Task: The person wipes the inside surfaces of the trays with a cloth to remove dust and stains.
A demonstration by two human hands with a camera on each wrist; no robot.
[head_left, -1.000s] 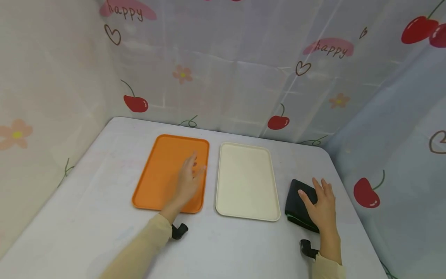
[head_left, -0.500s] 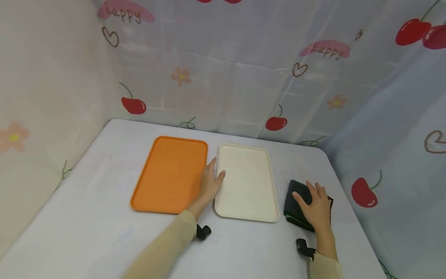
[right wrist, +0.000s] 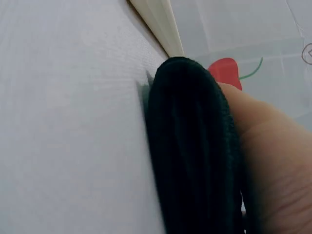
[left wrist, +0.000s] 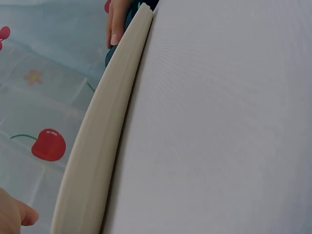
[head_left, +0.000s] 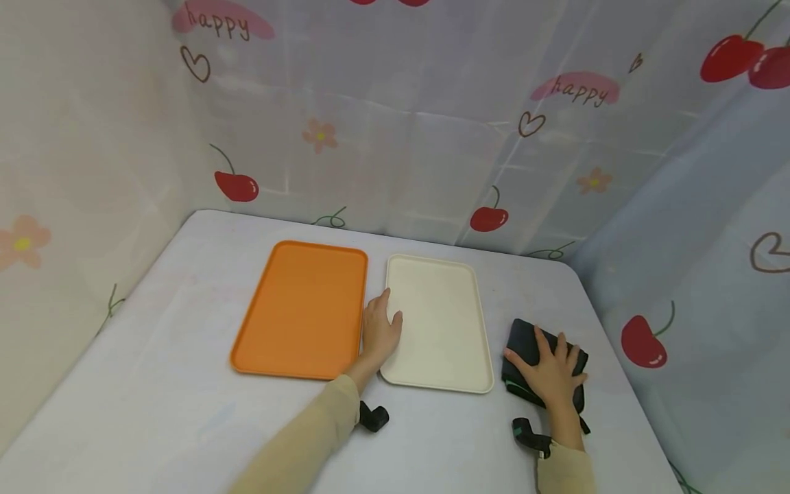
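Note:
My left hand is at the left edge of a cream tray, its fingers along the outer side and its thumb over the tray. The left wrist view shows the thumb beside the tray's long rim. On the right, my right hand rests with spread fingers on top of a folded dark cloth with a thin green edge. Seen from the right wrist, the cloth's rounded fold lies on the table under the hand.
An orange tray lies left of the cream one, with a narrow gap between them. White covering spreads over the table. Curtains printed with cherries and hearts stand behind and at both sides.
My left hand has moved right, from over the orange tray to the cream tray's left edge. My right hand has come down onto the cloth and spread its fingers.

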